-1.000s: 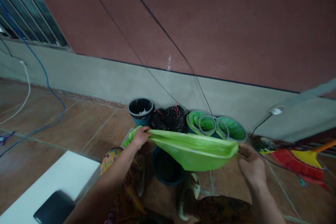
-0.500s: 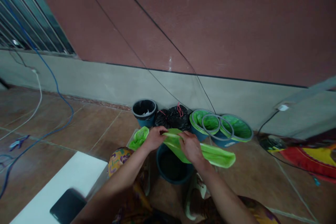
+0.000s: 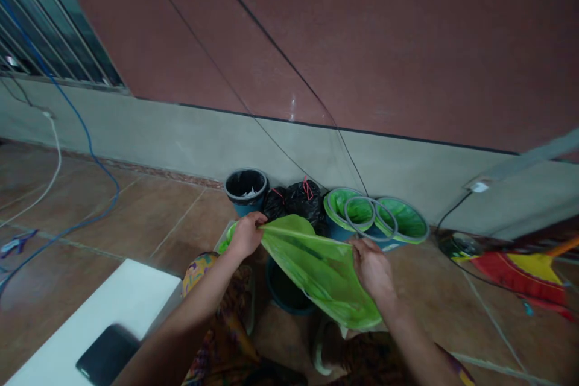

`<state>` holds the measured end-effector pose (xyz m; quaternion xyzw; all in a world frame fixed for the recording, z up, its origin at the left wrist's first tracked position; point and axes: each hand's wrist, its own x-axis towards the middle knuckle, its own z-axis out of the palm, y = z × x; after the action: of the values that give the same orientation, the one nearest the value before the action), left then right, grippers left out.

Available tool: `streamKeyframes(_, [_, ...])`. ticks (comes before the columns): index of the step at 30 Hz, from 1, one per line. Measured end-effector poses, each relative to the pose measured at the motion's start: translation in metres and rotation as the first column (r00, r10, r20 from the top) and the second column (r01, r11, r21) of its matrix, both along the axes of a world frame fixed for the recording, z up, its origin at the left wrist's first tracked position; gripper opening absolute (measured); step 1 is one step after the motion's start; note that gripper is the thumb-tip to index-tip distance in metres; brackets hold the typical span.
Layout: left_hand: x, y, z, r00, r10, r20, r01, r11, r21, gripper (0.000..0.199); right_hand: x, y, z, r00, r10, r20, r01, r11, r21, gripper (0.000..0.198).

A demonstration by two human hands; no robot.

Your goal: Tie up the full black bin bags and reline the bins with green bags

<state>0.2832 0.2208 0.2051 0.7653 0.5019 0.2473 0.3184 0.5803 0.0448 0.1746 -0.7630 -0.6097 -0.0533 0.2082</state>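
The right hand (image 3: 374,268) has moved outward, spreading the green bag (image 3: 319,268).

The scene is viewed from the person's head, with the camera aimed forward and down. The left hand (image 3: 248,235), the right hand (image 3: 371,270) and the green bag (image 3: 316,265) are seen from above at close range, the forearms (image 3: 192,322) being cut by the bottom edge. The wall (image 3: 384,42) is faced a little askew, its stripe slanted down rightward; the bins (image 3: 246,208) at its foot are shown farther off.
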Motion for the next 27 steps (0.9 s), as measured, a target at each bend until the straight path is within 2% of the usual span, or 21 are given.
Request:
streamKeyframes(3, [-0.004, 0.002, 0.001, 1.0, 0.027, 0.008, -0.027, 0.999, 0.026, 0.034, 0.008, -0.014, -0.006, 0.994, -0.088, 0.068, 0.089, 0.996, -0.02, 0.027])
streamKeyframes(5, [-0.006, 0.001, 0.001, 1.0, 0.027, 0.013, -0.028, 0.999, 0.038, 0.034, 0.011, -0.021, -0.005, 0.989, -0.136, 0.057, 0.138, 0.99, -0.019, 0.025])
streamKeyframes(9, [-0.001, -0.009, 0.0, 0.999, 0.013, 0.038, -0.014, 0.999, 0.047, 0.031, -0.004, -0.022, 0.006, 0.992, -0.124, -0.023, 0.124, 0.992, 0.009, 0.028])
streamKeyframes(11, [0.008, -0.02, 0.001, 0.997, -0.041, 0.069, 0.037, 0.998, 0.053, 0.032, -0.029, -0.014, 0.016, 0.995, -0.076, -0.072, 0.079, 0.996, 0.038, 0.052])
streamKeyframes(13, [0.02, -0.033, 0.003, 0.987, -0.124, 0.102, 0.118, 0.991, 0.062, 0.034, -0.063, 0.0, 0.026, 0.987, 0.061, -0.146, -0.051, 0.996, 0.073, 0.075])
streamKeyframes(14, [0.026, -0.04, 0.003, 0.98, -0.161, 0.117, 0.154, 0.986, 0.066, 0.035, -0.081, 0.007, 0.03, 0.973, 0.136, -0.185, -0.124, 0.989, 0.079, 0.08])
streamKeyframes(17, [0.046, -0.057, 0.003, 0.971, -0.168, 0.172, 0.163, 0.986, 0.04, 0.029, -0.134, 0.027, 0.032, 0.941, 0.232, -0.247, -0.22, 0.973, 0.075, 0.082])
streamKeyframes(20, [0.059, -0.067, -0.003, 0.963, -0.072, 0.26, 0.098, 0.991, -0.09, 0.018, -0.161, 0.036, 0.02, 0.952, 0.133, -0.275, -0.12, 0.991, 0.065, 0.08])
streamKeyframes(22, [0.061, -0.069, -0.006, 0.928, -0.055, 0.368, 0.135, 0.971, -0.195, 0.021, -0.161, 0.036, 0.012, 0.951, 0.067, -0.301, -0.049, 0.997, 0.067, 0.068])
streamKeyframes(24, [0.055, -0.067, -0.006, 0.858, -0.068, 0.51, 0.236, 0.932, -0.274, 0.034, -0.147, 0.033, 0.011, 0.94, 0.078, -0.332, -0.06, 0.996, 0.062, 0.056])
streamKeyframes(27, [0.038, -0.058, 0.001, 0.779, -0.079, 0.622, 0.33, 0.895, -0.299, 0.055, -0.114, 0.025, 0.032, 0.911, 0.155, -0.382, -0.143, 0.988, 0.06, 0.045])
